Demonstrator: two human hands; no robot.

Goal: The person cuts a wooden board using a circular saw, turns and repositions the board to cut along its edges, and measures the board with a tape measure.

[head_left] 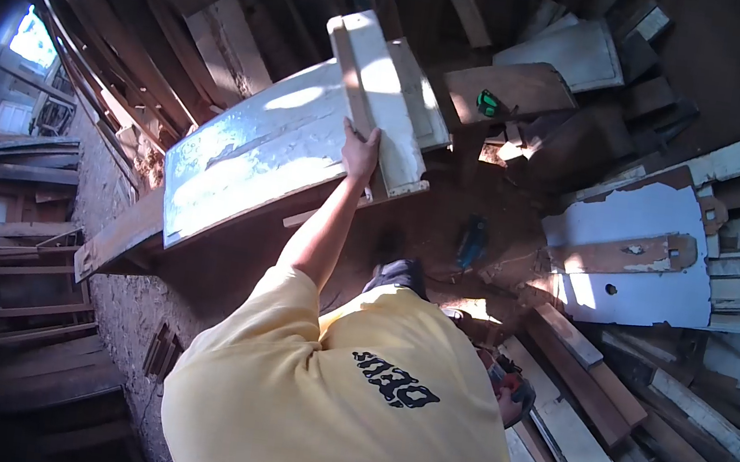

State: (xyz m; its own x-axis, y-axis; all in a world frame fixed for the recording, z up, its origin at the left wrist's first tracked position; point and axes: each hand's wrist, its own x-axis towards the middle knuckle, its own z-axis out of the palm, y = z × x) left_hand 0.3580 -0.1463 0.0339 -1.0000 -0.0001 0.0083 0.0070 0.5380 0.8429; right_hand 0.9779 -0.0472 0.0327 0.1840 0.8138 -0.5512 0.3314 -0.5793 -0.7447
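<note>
My left hand [361,152] is closed on the edge of a narrow wooden board [380,83] with worn white paint, near its lower end. Under that board lies a wide whitish panel [254,155], lit by patches of sun, on a wooden bench [116,240]. Low at my right side, partly hidden by my yellow shirt, my right hand [509,408] is closed around a red and dark tool [509,380] that looks like a power tool; its exact kind cannot be made out.
A green and black object [487,103] sits on a brown board [524,91] beyond the bench. A teal tool-like object [473,242] lies on the ground ahead. To the right are a broken white panel [650,231] and stacked planks [584,376]. Wooden frames [26,289] stand at left.
</note>
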